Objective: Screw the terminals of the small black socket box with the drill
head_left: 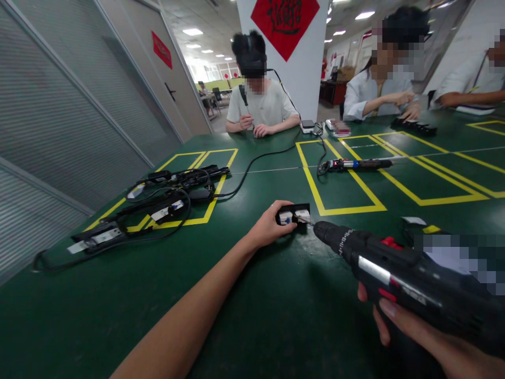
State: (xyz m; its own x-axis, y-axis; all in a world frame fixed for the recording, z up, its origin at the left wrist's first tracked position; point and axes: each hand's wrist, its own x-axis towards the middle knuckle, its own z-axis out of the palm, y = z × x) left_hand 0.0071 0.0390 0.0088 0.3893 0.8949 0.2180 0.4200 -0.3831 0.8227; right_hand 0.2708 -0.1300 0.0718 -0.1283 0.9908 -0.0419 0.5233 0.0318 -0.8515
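My left hand [272,225] is closed around the left end of a small black housing with white parts inside [303,215], steadying it on the green table. In my right hand [406,326] is a black cordless drill [394,273] with red accents, gripped by its handle. The drill points left and away from me. Its thin bit [305,220] reaches the right part of the housing; whether it sits on a screw is too small to tell. The lower handle is partly out of view.
Black cabled assemblies [169,200] lie at left within yellow tape. An electric screwdriver [359,164] with a cable rests at centre right. A dark item with a yellow patch [426,229] is behind the drill. Across the table, a person [260,105] holds a tool; other people sit at right.
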